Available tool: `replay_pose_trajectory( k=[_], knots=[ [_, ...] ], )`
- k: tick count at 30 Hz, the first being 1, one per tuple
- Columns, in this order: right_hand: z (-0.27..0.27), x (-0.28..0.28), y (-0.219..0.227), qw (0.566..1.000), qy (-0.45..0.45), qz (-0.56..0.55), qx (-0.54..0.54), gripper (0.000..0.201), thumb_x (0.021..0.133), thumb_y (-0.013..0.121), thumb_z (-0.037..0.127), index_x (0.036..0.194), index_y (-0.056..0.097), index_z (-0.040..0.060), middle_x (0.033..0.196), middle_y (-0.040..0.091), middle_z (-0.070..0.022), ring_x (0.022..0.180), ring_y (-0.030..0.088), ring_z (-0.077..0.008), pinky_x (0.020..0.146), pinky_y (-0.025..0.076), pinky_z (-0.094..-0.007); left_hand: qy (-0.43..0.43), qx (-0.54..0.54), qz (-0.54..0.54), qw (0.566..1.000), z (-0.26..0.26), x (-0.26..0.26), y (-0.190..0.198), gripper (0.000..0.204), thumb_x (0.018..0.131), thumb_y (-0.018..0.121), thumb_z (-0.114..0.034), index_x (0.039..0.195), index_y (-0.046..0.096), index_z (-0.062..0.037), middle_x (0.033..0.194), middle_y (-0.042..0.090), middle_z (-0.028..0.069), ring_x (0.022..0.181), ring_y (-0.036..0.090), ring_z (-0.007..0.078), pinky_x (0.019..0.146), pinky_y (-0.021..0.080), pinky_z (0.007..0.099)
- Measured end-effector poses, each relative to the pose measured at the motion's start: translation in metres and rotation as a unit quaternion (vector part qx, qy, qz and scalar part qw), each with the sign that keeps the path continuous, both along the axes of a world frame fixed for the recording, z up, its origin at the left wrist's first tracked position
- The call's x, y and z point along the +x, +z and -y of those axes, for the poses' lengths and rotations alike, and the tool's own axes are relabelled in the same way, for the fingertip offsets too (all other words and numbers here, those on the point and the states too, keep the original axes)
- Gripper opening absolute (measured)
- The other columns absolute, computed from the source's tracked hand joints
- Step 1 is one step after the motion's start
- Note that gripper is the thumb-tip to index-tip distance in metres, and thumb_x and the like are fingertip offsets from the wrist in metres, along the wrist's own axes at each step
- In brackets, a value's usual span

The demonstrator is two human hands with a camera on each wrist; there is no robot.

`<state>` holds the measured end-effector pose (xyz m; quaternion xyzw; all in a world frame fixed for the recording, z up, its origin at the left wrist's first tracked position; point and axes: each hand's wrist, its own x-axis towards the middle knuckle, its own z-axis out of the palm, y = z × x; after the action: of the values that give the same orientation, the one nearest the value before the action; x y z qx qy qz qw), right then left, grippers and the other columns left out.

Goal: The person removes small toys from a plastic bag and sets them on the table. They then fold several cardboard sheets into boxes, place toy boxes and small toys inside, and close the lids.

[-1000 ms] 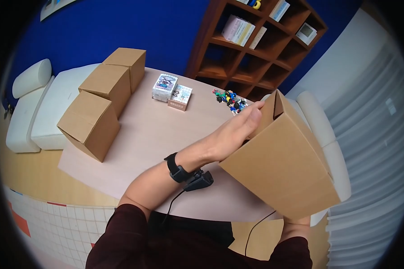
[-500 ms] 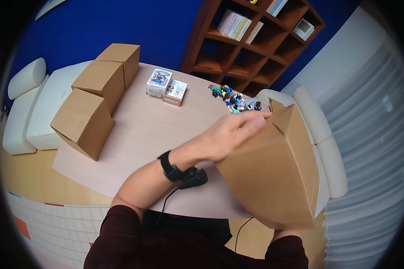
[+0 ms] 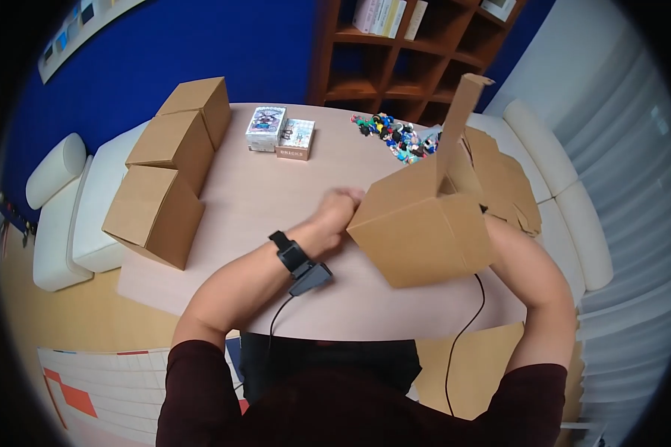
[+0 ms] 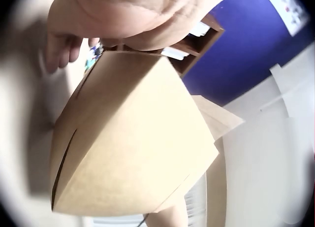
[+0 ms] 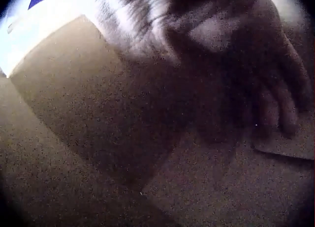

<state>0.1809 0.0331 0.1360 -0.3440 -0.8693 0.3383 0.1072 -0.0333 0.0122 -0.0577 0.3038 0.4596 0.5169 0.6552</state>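
A brown cardboard box (image 3: 425, 242) is tilted over the right side of the table in the head view, one long flap standing up. My left hand (image 3: 338, 212) is close by its left edge, slightly blurred. In the left wrist view, the left fingers (image 4: 64, 54) hang loosely bent beside the box (image 4: 138, 133). My right forearm reaches behind the box, which hides that hand in the head view. Dark in the right wrist view, my right hand (image 5: 221, 54) lies against the cardboard (image 5: 113, 118), its fingers extended along it.
Several brown boxes (image 3: 154, 212) line the table's left side. Two small printed boxes (image 3: 267, 127) stand at the back, near a pile of colourful figures (image 3: 395, 138). Flattened cardboard (image 3: 503, 179) lies at the right, by a white sofa (image 3: 574, 223). A cable (image 3: 466, 328) hangs from the right arm.
The box has turned and come lower toward the table, with one flap now upright. My left hand has left its top and moved down to its left edge; my right forearm has come up behind it.
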Motion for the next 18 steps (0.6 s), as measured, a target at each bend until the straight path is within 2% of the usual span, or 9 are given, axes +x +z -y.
replay_pose_trajectory(
  k=[2, 3, 4, 5, 7, 9, 12, 15, 18],
  knots=[
    [-0.007, -0.014, -0.006, 1.0, 0.019, 0.022, -0.009, 0.028, 0.108, 0.062, 0.017, 0.133, 0.067, 0.0052, 0.126, 0.073, -0.0082, 0.112, 0.07, -0.0165, 0.095, 0.061, -0.0344, 0.232, 0.101, -0.164, 0.953, 0.015, -0.008, 0.053, 0.021, 0.109, 0.062, -0.016, 0.118, 0.072, 0.0008, 0.11, 0.073, 0.0141, 0.087, 0.069, 0.0269, 0.079, 0.057, 0.0393],
    [-0.01, -0.019, -0.009, 0.999, 0.027, 0.031, -0.011, 0.028, 0.108, 0.062, 0.017, 0.134, 0.067, 0.0052, 0.126, 0.073, -0.0082, 0.112, 0.07, -0.0165, 0.095, 0.061, -0.0344, 0.277, 0.225, -0.265, 0.896, 0.03, -0.01, 0.081, 0.019, 0.107, 0.062, -0.01, 0.119, 0.072, -0.0001, 0.11, 0.073, 0.0143, 0.09, 0.069, 0.0259, 0.082, 0.057, 0.0389],
    [-0.011, -0.023, -0.011, 0.999, 0.034, 0.038, -0.017, 0.028, 0.108, 0.062, 0.017, 0.134, 0.067, 0.0052, 0.126, 0.073, -0.0082, 0.112, 0.07, -0.0165, 0.095, 0.061, -0.0344, 0.313, 0.344, -0.355, 0.811, 0.047, -0.01, 0.108, 0.018, 0.105, 0.062, -0.005, 0.119, 0.072, -0.001, 0.11, 0.072, 0.0145, 0.092, 0.069, 0.0249, 0.085, 0.057, 0.0385],
    [-0.014, -0.028, -0.012, 0.998, 0.038, 0.044, -0.02, 0.028, 0.108, 0.062, 0.017, 0.134, 0.067, 0.0052, 0.126, 0.073, -0.0082, 0.112, 0.07, -0.0165, 0.095, 0.061, -0.0343, 0.34, 0.454, -0.433, 0.701, 0.064, -0.008, 0.128, 0.02, 0.103, 0.063, 0.0, 0.12, 0.072, -0.0019, 0.109, 0.072, 0.0147, 0.094, 0.069, 0.0239, 0.089, 0.057, 0.0381],
    [-0.015, -0.031, -0.015, 0.997, 0.046, 0.054, -0.027, 0.028, 0.108, 0.062, 0.017, 0.134, 0.067, 0.0053, 0.126, 0.073, -0.0082, 0.113, 0.07, -0.0165, 0.095, 0.061, -0.0343, 0.265, 0.628, -0.443, 0.583, 0.098, 0.0, 0.142, 0.022, 0.096, 0.069, 0.0, 0.117, 0.072, -0.0018, 0.111, 0.07, 0.0154, 0.101, 0.07, 0.0279, 0.09, 0.056, 0.0393],
    [-0.015, -0.031, -0.014, 0.996, 0.052, 0.059, -0.035, 0.028, 0.108, 0.062, 0.017, 0.134, 0.067, 0.0053, 0.126, 0.073, -0.0082, 0.113, 0.07, -0.0165, 0.095, 0.061, -0.0343, 0.126, 0.739, -0.416, 0.515, 0.118, 0.023, 0.149, 0.034, 0.093, 0.074, -0.009, 0.126, 0.071, -0.0012, 0.119, 0.071, 0.015, 0.106, 0.069, 0.0318, 0.089, 0.056, 0.0411],
    [-0.015, -0.026, -0.013, 0.995, 0.057, 0.063, -0.046, 0.029, 0.108, 0.063, 0.017, 0.134, 0.067, 0.0053, 0.126, 0.073, -0.0082, 0.113, 0.07, -0.0165, 0.096, 0.061, -0.0343, 0.094, 0.627, -0.588, 0.502, 0.133, 0.057, 0.158, 0.045, 0.093, 0.075, -0.018, 0.135, 0.069, -0.0034, 0.126, 0.071, 0.0165, 0.11, 0.068, 0.0332, 0.092, 0.055, 0.0429],
    [-0.014, -0.018, -0.01, 0.995, 0.059, 0.067, -0.053, 0.029, 0.108, 0.063, 0.018, 0.134, 0.067, 0.0054, 0.127, 0.072, -0.0082, 0.113, 0.07, -0.0165, 0.096, 0.061, -0.0343, 0.093, 0.536, -0.645, 0.536, 0.131, 0.052, 0.147, 0.051, 0.093, 0.076, -0.024, 0.14, 0.067, -0.0054, 0.136, 0.07, 0.0163, 0.113, 0.067, 0.0318, 0.094, 0.052, 0.0435],
    [-0.012, -0.013, -0.009, 0.994, 0.062, 0.068, -0.059, 0.029, 0.108, 0.063, 0.018, 0.134, 0.067, 0.0054, 0.127, 0.072, -0.0082, 0.113, 0.07, -0.0165, 0.096, 0.061, -0.0343, 0.095, 0.508, -0.687, 0.511, 0.128, 0.036, 0.14, 0.055, 0.092, 0.078, -0.03, 0.141, 0.066, -0.0059, 0.139, 0.068, 0.0158, 0.115, 0.065, 0.0312, 0.096, 0.049, 0.0452]
  ],
)
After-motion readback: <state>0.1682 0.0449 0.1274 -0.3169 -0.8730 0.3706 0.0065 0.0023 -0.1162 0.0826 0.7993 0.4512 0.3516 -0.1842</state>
